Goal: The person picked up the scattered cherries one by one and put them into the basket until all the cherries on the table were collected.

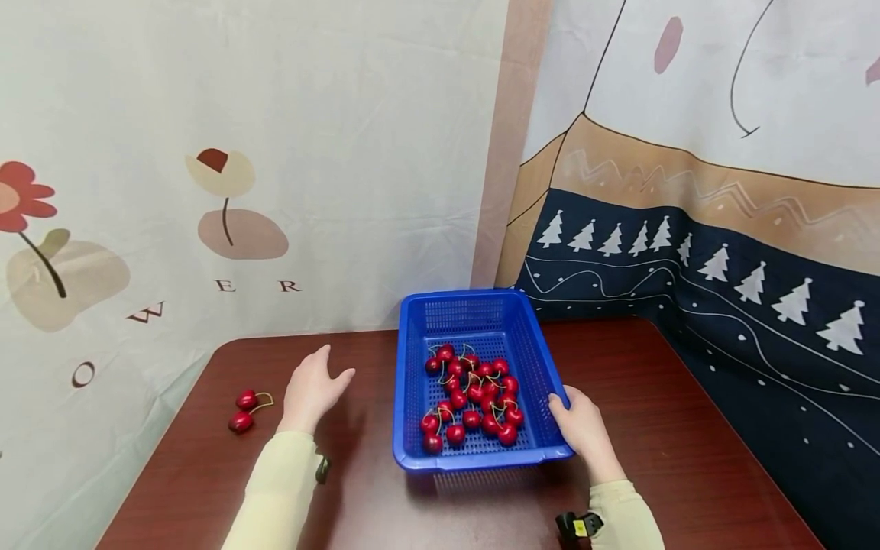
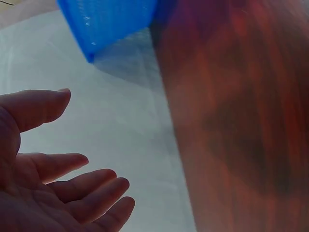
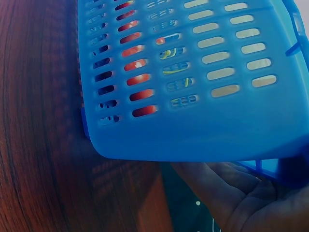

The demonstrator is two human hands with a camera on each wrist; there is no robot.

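Observation:
A blue plastic basket with slotted sides holds many red cherries with green stems, gathered on its floor. My right hand grips the basket's rim near its front right corner, thumb over the edge; in the right wrist view the fingers go under the rim. A shadow lies on the table below the basket's near edge. To the left of the basket, my left hand hovers over the table, holding nothing, thumb apart from the fingers. Left of that hand lie two cherries with their stems meeting.
The dark red-brown wooden table has rounded far corners. A pale printed cloth hangs behind it, and a dark cloth with white trees hangs along the right side. The basket's far end stands close to the back cloth.

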